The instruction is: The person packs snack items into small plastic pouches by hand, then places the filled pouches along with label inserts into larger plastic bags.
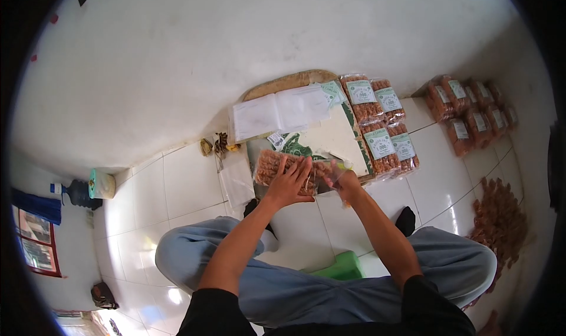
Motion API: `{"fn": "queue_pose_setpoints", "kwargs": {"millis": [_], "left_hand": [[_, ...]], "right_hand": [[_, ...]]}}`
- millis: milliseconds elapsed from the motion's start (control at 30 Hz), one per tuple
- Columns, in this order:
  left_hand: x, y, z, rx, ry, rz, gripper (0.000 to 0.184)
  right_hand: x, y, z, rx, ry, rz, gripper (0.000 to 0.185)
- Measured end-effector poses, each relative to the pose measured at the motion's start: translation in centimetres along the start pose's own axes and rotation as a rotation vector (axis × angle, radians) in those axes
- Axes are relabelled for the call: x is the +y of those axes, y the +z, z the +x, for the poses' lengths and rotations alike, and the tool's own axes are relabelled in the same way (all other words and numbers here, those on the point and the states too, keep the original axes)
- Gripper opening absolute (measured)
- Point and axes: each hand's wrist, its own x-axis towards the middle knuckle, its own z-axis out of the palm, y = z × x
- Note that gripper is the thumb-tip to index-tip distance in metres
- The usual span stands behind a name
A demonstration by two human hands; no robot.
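A clear plastic pack of brown, knobbly snacks (268,164) lies across the near edge of a low board (330,136). My left hand (288,179) holds this pack from above, fingers stretched over it and thumb along its near side. At the pack's right end, my right hand (344,181) is closed on the loose plastic, though its fingertips are partly hidden. Beyond my hands, a stack of clear plastic bags (277,113) rests on the board beside green-and-white printed labels (333,92).
Labelled snack packs (380,141) stand at the board's right, with more packs (471,109) by the wall. Loose brown pieces (500,218) are heaped on the tiled floor at right. A green plastic object (342,266) sits between my legs. A lidded tub (102,184) is at left.
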Motion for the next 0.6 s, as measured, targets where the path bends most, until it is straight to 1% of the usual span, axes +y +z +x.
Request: {"fn": "queue_pose_setpoints", "kwargs": {"millis": [67,200,267,300,367,400,467,500,567,600], "left_hand": [[-0.2,0.4,0.0,0.055,0.014,0.025,0.127],[-0.3,0.2,-0.1,0.106,0.015,-0.054,0.130],[-0.5,0.6,0.0,0.133,0.010,-0.100,0.130],[-0.4,0.4,0.0,0.133,0.009,-0.096,0.130],[-0.2,-0.1,0.1,0.148,-0.002,-0.207,0.133],[-0.2,-0.3,0.3,0.148,0.005,-0.201,0.133],[-0.2,-0.5,0.5,0.094,-0.118,-0.319,0.137],[-0.2,-1.2,0.7,0.092,-0.113,-0.314,0.137],[-0.4,-2.4,1.1,-0.010,-0.232,-0.444,0.138],[-0.9,-2.1,1.1,-0.009,-0.234,-0.443,0.138]], "right_hand": [[0.8,0.3,-0.2,-0.203,-0.182,0.074,0.030],[-0.5,0.2,-2.3,-0.202,-0.158,0.075,0.029],[-1.2,0.4,-3.3,-0.201,-0.180,-0.020,0.029],[-1.1,0.2,-2.9,-0.204,-0.181,-0.019,0.029],[-0.6,0.1,-1.4,0.009,-0.141,-0.004,0.030],[-0.4,0.3,-1.0,0.007,-0.147,0.003,0.030],[0.0,0.6,-0.2,0.215,-0.170,-0.182,0.028],[0.0,0.8,-0.6,0.214,-0.173,-0.175,0.028],[0.2,0.7,-1.8,0.091,-0.312,-0.142,0.032],[0.0,0.5,-2.3,0.090,-0.312,-0.144,0.032]]}}
